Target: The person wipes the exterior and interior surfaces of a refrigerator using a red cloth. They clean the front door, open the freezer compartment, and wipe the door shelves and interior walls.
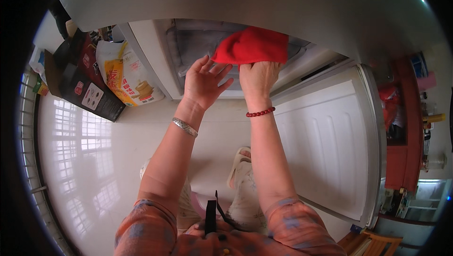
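A red cloth (253, 45) hangs in front of the grey interior (198, 44) of an open refrigerator compartment. My right hand (260, 77), with a red bead bracelet (261, 112) at the wrist, grips the cloth's lower edge; its fingertips are hidden behind the fabric. Just left of the cloth is my left hand (207, 79), palm up with its fingers spread and nothing in it. A silver bangle (185, 127) circles the left wrist. The cloth's upper part passes out of sight behind the appliance's front.
The white-lined refrigerator door (325, 143) stands open at the right. To the left, a dark cardboard box (88, 89) and a printed white and yellow bag (131, 75) rest on the tiled floor (85, 171). A red cabinet (403, 164) and part of a wooden chair (382, 240) are farther right.
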